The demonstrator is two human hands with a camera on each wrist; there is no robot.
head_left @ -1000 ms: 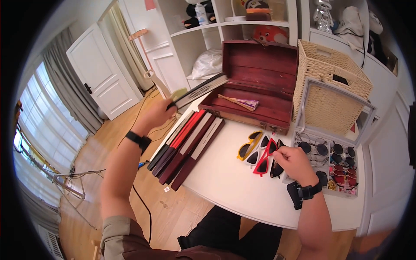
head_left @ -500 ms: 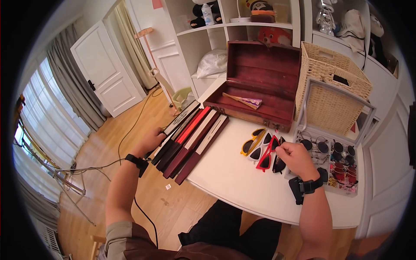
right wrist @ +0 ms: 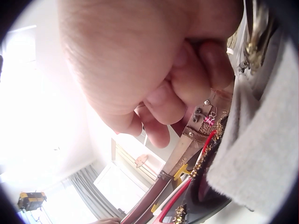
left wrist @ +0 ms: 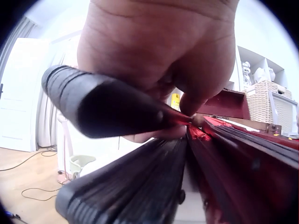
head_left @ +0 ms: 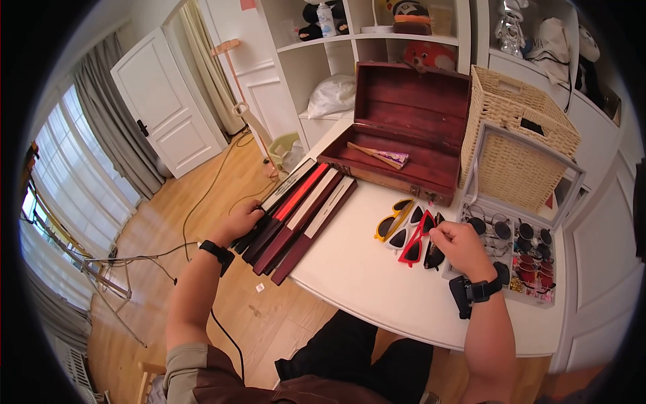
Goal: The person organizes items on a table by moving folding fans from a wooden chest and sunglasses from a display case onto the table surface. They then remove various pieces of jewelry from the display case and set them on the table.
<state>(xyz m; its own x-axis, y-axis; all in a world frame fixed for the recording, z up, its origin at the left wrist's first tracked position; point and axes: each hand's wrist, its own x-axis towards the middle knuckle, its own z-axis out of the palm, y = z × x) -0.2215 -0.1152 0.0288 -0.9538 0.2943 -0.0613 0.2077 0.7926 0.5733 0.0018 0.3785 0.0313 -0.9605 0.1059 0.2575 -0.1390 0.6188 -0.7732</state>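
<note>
Several long folded fans (head_left: 315,229) lie side by side at the table's left edge, in black, red and maroon. My left hand (head_left: 244,219) is at the leftmost end of this row. In the left wrist view its fingers grip a black folding fan (left wrist: 107,105), just above another black fan (left wrist: 135,186). My right hand (head_left: 464,250) hovers over dark sunglasses (head_left: 433,254) with its fingers loosely curled, and none of them shows a hold on anything. Beside it lie red sunglasses (head_left: 412,252), white sunglasses (head_left: 398,240) and yellow sunglasses (head_left: 384,229).
Behind the fans stands an open maroon chest (head_left: 410,101) with a small purple-patterned fan (head_left: 397,159) inside. At the right, a lidded glasses case (head_left: 495,264) holds several round-lens pairs. A woven basket (head_left: 494,108) stands behind it. Cables (head_left: 202,202) run over the floor.
My left hand has brought the raised black fan down to the row's left side, then shifted slightly along it. My right hand has stayed by the sunglasses.
</note>
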